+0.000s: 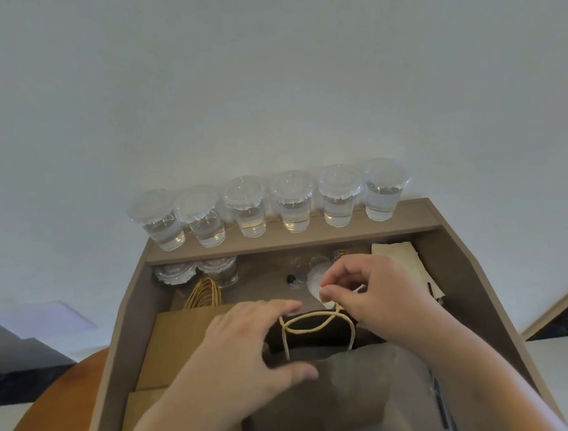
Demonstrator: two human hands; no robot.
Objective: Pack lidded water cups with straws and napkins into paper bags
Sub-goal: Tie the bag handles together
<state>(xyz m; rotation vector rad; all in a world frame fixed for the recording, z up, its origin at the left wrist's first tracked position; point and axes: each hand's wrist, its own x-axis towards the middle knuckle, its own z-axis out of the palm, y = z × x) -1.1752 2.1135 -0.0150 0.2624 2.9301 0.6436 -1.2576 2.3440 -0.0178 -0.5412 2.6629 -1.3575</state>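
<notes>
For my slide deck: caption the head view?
Two hands open a paper bag below six lidded water cups.

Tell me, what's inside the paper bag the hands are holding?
The paper bag looks dark inside; nothing shows there. Its rope handles cross the opening, and the left hand and right hand cover its edges.

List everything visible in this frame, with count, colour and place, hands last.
Lidded clear plastic water cups: six, clear, row on the back shelf against the wall.
Spare clear lids and cups: count unclear, below the shelf, left.
Brown paper bags lying flat: at least two, brown, left of the desk.
Open brown paper bag with cream cord handles: one, centre, under the hands.
White paper napkins: a stack, right rear.
Left hand: spread on the bag's rim.
Right hand: fingers pinching a cord handle.
</notes>
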